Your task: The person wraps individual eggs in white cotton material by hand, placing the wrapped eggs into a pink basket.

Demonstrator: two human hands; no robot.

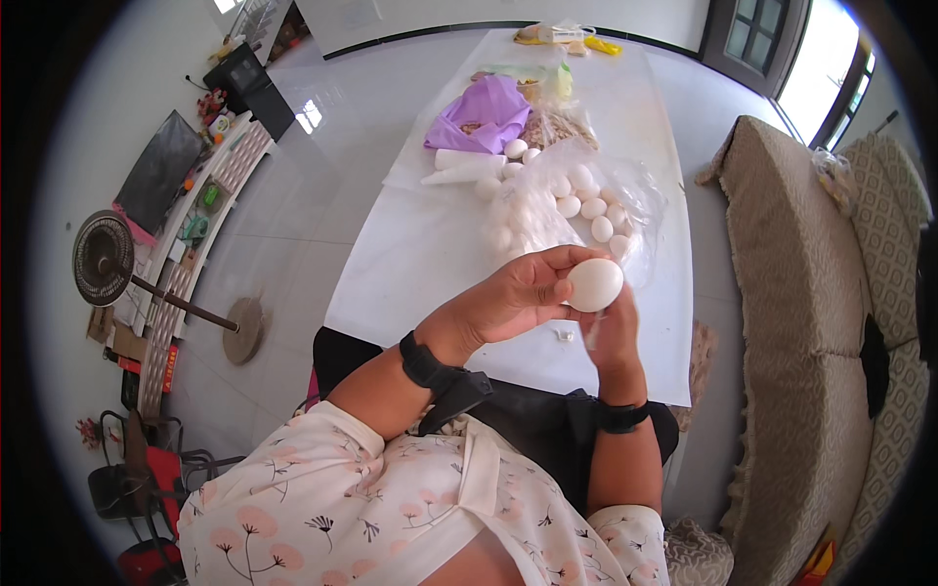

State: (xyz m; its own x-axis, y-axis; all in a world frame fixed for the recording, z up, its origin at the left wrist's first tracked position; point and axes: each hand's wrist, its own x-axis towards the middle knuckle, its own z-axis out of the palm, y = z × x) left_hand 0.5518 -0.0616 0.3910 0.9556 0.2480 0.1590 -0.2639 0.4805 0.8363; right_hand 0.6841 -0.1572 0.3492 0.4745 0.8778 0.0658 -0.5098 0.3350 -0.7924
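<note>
A white egg is held up over the near part of the table, between the thumb and fingers of my left hand. Just behind and below it is my right hand, slightly blurred, its fingers partly hidden by the egg. A thin white strip shows against the right palm; whether the fingers grip it I cannot tell. Small white scraps lie on the tabletop below. Beyond my hands, a clear plastic bag lies spread with several white eggs in it.
The long table has a white cover. Farther along are loose eggs, a white roll, a purple bag and a clear bag of brownish pieces. A covered sofa stands right, a pedestal fan left.
</note>
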